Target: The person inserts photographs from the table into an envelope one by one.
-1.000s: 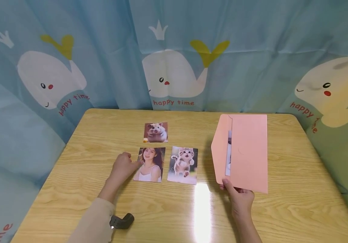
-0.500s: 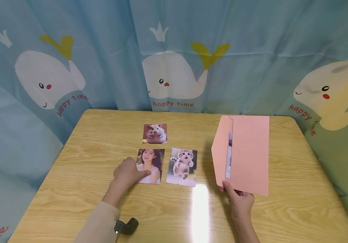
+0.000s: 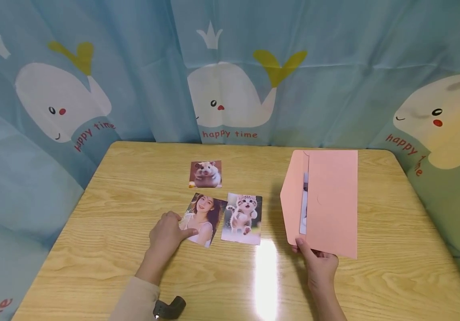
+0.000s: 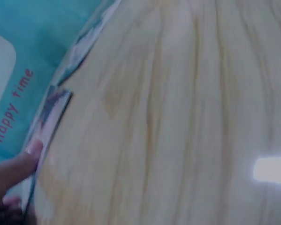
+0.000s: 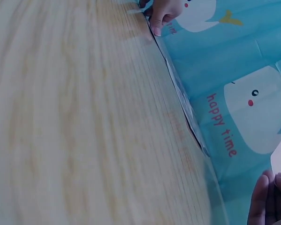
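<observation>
Lying crooked by the kitten picture (image 3: 242,219), the person picture (image 3: 206,218) is getting pinched by the left hand (image 3: 167,234) (head view); the right hand (image 3: 320,269) is gripping the pink envelope (image 3: 332,203). Left wrist: the thumb (image 4: 20,168) is lying on top. Right wrist: fingers (image 5: 257,201) are holding the envelope.

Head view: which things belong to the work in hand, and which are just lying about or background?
Work in hand:
pink paper envelope, held
pale, dark-marked slip in its opening
rectangular colour portrait print, held
rectangular colour kitten print, probably
squarish colour hamster print, probably

Just there:
blue whale-printed fabric curtain
wood-grain table, merely the support
black curved wrist-worn device
</observation>
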A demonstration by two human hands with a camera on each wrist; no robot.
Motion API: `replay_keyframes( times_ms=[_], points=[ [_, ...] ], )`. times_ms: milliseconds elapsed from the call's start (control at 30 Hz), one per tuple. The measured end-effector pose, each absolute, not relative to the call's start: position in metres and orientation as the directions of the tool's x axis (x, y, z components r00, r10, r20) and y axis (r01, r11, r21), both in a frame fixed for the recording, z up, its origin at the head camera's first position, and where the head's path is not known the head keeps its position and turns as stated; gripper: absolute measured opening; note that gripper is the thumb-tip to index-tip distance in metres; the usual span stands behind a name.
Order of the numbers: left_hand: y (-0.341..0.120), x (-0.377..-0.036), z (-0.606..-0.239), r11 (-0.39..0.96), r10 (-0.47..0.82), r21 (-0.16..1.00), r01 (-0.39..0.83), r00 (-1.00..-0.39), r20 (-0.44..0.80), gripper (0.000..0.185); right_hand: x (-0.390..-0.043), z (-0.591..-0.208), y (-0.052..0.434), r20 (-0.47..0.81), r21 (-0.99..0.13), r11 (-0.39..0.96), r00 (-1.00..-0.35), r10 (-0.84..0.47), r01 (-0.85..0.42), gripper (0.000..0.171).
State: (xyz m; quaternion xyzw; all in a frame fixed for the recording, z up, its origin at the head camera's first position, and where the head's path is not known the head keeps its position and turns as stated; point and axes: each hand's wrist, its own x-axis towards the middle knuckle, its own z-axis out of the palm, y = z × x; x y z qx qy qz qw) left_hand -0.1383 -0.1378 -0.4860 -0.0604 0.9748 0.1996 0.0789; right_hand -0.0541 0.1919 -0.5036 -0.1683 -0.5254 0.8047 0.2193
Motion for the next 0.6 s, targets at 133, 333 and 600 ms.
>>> replay_keyframes(
  times_ms=[133,333,600],
  points=[
    [-0.138,-0.132,-0.482,0.922,-0.137,0.334,-0.195,-0.972,-0.190,0.078,-0.055,-0.505,0.190,-0.042,-0.912,-0.366,-0.847,0.531,-0.185,0.036],
    [-0.140,-0.119,-0.483,0.885,-0.149,0.405,-0.231,-0.963,-0.224,0.083,-0.055,-0.507,0.190,-0.029,-0.909,-0.365,-0.847,0.531,-0.199,0.032],
    [-0.143,-0.111,-0.493,0.829,-0.153,0.518,-0.210,-0.977,-0.151,0.074,-0.056,-0.507,0.190,-0.031,-0.907,-0.370,-0.843,0.537,-0.203,0.033]
  ],
)
